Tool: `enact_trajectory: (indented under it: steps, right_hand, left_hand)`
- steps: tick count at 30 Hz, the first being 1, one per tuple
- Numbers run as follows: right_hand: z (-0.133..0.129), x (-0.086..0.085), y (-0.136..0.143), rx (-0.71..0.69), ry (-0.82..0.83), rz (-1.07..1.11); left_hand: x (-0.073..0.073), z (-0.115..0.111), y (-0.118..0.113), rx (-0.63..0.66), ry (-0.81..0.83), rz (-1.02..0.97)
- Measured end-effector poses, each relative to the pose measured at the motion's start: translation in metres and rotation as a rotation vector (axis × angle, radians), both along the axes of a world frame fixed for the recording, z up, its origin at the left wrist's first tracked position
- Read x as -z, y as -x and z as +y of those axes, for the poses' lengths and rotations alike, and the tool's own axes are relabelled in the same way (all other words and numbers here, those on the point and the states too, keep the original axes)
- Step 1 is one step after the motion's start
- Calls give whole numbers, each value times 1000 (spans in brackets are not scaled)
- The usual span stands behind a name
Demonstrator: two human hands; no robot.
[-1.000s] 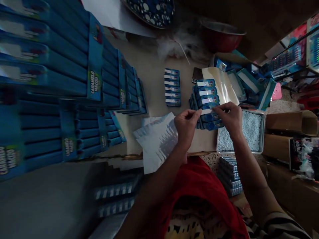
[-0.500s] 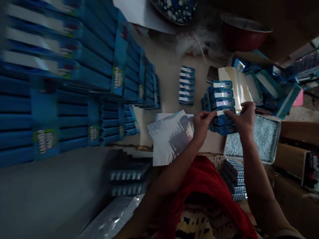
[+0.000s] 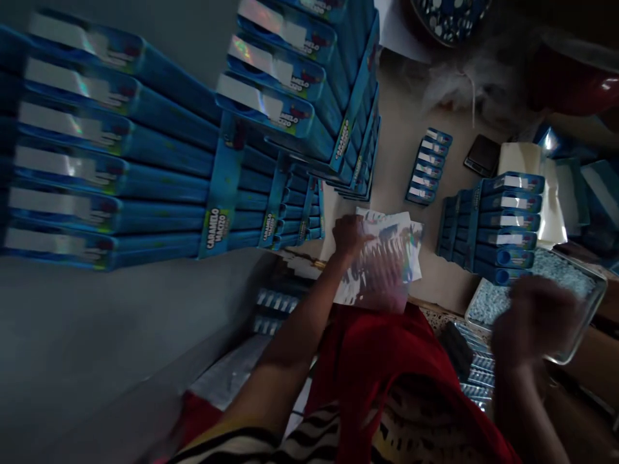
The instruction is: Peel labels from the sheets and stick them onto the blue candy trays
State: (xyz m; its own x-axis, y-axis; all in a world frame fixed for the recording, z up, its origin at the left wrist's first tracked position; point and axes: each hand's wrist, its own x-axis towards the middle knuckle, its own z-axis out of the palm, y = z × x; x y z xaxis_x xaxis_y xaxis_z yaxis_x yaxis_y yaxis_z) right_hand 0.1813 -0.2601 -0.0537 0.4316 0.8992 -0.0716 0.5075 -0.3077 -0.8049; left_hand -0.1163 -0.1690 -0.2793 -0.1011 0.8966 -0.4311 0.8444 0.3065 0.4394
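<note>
My left hand (image 3: 348, 234) is at the left edge of the shiny silver sheets (image 3: 382, 267), its fingers closed on the top sheet. My right hand (image 3: 541, 316), smeared by motion, is over the tray of pale blue pellets (image 3: 493, 303); its fingers cannot be made out. Just above and left of it stands a block of blue boxes (image 3: 512, 220). White strips cover the upper four box ends, while the two lowest show round blue spots. A smaller row of blue boxes (image 3: 428, 167) stands farther left.
Tall stacks of blue boxes (image 3: 164, 203) fill the left. A dark scale (image 3: 482, 154) and cream sheet (image 3: 522, 158) lie behind the block. At the back are a red bowl (image 3: 570, 80) and a patterned round container (image 3: 449, 19). More packs (image 3: 476, 361) are below the table edge.
My left hand has left the block of boxes and moved left to the silver sheets. My right hand has come off the boxes, down and to the right. The camera view has shifted left.
</note>
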Motion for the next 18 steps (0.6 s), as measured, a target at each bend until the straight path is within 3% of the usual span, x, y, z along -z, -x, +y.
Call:
enact_trajectory:
  steps: [3,6,9,13,18]
  right_hand:
    - [3,73,79,-483,30,-79]
    - [26,150,127,-563,113,-152]
    - [46,200,140,-678,179,-276]
    - [61,222,142,-779,236,-372]
    - [73,224,143,-682,279,-422]
  left_hand:
    - [23,6,30,210,105,83]
    - [32,9,28,286,52,73]
    - [32,9,22,283,-5,68]
    - [27,7,22,282,22,30]
    - [31,8,27,309,-10,-103]
